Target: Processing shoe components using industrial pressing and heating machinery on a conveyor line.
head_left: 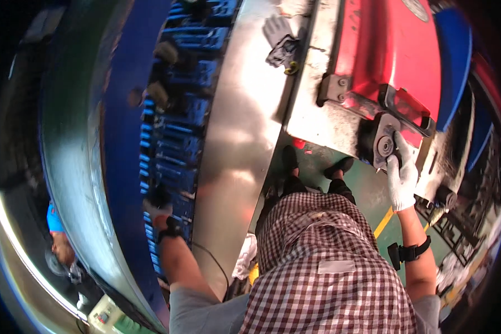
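Note:
My right hand [403, 177], in a white knit glove, is at the near corner of a red machine housing [392, 44]. Its thumb and fingers grip the edge of a dark metal part with a round ringed hub [385, 143]. Whether that part is fixed to the machine, I cannot tell. On the other side, my left hand [159, 207] reaches in among the blue slotted tooling [175, 153] of a long press-like machine. Shadow and blur hide its fingers.
A smooth metal table [236, 133] runs beside the blue tooling. Grey gloves [280, 39] lie at its far end. A black handle [406, 108] juts from the red housing. A cable [214, 259] hangs near my left forearm. Another person [61, 245] is at far left.

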`<state>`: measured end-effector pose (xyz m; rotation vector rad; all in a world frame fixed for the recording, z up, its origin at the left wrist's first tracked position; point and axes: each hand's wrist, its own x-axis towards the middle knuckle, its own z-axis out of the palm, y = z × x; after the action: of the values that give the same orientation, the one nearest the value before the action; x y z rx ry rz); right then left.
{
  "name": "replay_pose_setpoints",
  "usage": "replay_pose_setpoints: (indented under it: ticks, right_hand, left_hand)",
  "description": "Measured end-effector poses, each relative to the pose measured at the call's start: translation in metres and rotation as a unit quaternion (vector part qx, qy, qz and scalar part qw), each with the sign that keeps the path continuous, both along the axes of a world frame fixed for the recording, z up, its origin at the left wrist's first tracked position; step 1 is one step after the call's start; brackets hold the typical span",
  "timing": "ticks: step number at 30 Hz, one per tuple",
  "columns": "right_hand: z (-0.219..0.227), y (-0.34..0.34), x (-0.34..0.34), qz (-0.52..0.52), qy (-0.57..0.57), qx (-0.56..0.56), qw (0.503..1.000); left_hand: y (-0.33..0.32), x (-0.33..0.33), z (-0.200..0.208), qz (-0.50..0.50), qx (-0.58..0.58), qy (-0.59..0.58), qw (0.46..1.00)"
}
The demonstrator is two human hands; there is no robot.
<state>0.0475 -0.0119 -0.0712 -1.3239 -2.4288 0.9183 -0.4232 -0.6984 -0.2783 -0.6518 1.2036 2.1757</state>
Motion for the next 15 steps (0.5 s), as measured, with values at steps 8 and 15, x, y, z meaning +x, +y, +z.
replay_pose_setpoints:
  ticks: [8,15]
  right_hand:
    - [0.01,-0.003,0.002,0.0,-0.001,-0.012,1.0]
    - [0.019,0.0,-0.008,0.011,-0.043,0.013,0.999]
  left_hand:
    - [0.02,-0.034,0.001,-0.066,-0.243,-0.158,0.955]
    - [0.058,0.062,0.024,0.132,-0.269,0.011,0.954]
